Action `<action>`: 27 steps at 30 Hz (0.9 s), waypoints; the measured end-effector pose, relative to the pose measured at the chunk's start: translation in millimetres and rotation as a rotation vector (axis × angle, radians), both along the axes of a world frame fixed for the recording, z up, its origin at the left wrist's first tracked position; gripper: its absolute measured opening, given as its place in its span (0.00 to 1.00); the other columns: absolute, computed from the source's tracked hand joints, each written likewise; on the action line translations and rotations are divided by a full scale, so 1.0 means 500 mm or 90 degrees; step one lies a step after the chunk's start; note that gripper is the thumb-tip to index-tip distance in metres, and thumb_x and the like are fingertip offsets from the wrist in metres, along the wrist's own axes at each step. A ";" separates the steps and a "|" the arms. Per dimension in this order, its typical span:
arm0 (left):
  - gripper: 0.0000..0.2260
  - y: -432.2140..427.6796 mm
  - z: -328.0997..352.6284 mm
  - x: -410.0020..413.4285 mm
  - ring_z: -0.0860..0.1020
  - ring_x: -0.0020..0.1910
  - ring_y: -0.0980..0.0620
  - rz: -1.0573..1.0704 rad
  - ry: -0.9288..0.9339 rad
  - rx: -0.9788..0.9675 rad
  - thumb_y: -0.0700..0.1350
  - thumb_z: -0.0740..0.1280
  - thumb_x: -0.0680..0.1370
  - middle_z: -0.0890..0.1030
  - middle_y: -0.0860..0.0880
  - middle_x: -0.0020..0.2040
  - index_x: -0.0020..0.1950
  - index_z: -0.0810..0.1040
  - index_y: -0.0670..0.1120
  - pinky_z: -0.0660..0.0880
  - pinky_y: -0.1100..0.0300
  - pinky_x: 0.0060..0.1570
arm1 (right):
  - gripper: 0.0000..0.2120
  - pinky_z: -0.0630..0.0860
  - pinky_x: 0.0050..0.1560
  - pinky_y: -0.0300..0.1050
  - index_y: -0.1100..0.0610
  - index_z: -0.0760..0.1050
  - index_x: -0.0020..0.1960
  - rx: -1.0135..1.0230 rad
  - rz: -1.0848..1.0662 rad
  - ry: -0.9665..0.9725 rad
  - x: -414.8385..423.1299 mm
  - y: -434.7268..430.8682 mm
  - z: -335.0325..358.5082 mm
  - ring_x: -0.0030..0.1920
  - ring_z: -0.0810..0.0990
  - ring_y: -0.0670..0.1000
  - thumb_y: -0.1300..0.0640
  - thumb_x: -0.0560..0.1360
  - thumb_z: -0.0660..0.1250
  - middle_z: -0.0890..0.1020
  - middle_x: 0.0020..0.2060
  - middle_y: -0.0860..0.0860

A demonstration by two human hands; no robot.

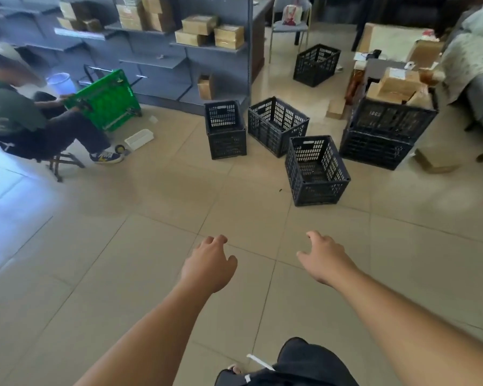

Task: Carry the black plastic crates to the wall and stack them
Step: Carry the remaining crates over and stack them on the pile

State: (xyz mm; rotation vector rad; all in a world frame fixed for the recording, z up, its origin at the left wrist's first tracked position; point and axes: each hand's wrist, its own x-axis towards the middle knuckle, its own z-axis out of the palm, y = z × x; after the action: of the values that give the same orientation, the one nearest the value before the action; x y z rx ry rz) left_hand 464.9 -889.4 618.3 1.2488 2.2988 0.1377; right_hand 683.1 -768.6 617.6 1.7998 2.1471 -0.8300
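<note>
Both hands (265, 263) reach empty over tiled floor (95, 246) toward black crates (317, 169).

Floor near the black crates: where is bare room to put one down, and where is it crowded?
Bare tiles stretch from the left hand and right hand to the nearest crate, and leftward to the seated person. A bare strip lies before the far crate. Crowded: around the middle crate and the stacked pair holding cardboard boxes.

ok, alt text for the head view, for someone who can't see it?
The person's left hand and right hand reach forward, empty, over a tiled floor toward four separate black crates; the nearest crate stands just ahead. At right two stacked crates carry cardboard boxes; at left a seated person holds a green trolley by grey shelves.
</note>
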 end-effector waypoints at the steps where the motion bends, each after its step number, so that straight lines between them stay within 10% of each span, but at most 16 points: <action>1: 0.24 0.036 0.000 -0.007 0.71 0.69 0.46 -0.017 -0.001 0.002 0.54 0.59 0.81 0.69 0.51 0.73 0.77 0.65 0.53 0.75 0.51 0.54 | 0.30 0.72 0.64 0.54 0.50 0.59 0.80 0.000 -0.019 -0.001 0.000 0.025 -0.002 0.70 0.69 0.62 0.43 0.81 0.60 0.70 0.73 0.57; 27: 0.25 0.940 0.002 -0.277 0.70 0.70 0.45 -0.105 0.032 -0.017 0.55 0.60 0.81 0.68 0.50 0.74 0.78 0.64 0.53 0.74 0.47 0.61 | 0.25 0.73 0.59 0.57 0.50 0.61 0.76 0.022 -0.019 0.000 -0.285 0.882 -0.016 0.67 0.69 0.60 0.45 0.81 0.60 0.71 0.68 0.55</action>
State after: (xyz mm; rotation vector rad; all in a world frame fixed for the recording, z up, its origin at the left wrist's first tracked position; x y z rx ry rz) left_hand 326.6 -419.2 619.1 1.4361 2.2197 0.0177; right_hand 540.8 -327.5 609.5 1.8518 2.1525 -0.8044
